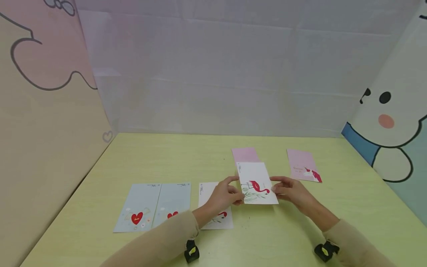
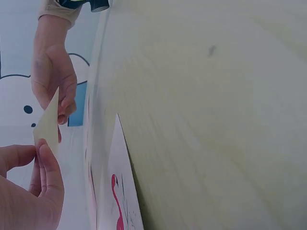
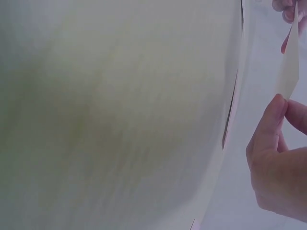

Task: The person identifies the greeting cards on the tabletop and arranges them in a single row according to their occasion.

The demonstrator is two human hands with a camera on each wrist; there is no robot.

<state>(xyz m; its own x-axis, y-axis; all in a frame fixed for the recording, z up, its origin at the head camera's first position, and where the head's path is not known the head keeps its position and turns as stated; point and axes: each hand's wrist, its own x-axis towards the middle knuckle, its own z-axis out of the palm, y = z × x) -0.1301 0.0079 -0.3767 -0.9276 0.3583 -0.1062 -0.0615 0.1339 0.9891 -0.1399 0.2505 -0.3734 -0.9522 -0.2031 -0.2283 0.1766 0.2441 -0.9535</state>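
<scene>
Both hands hold a white flamingo card [image 1: 255,183] by its two side edges, raised above the table. My left hand [image 1: 224,194] pinches its left edge and my right hand [image 1: 293,193] pinches the right edge. In the left wrist view the left hand [image 2: 33,184] has thumb and fingers on the card's edge [image 2: 48,127]. The right wrist view shows the right hand [image 3: 278,158] gripping the other side. A second flamingo card [image 1: 208,193] lies on the table, partly covered by the left forearm.
Two pale blue heart cards [image 1: 136,207] lie side by side at the left. Behind the held card is a pink card [image 1: 245,154], partly hidden. Another pink card with a unicorn [image 1: 301,163] lies at the right. A white wall [image 1: 217,74] borders the yellow table [image 1: 166,155].
</scene>
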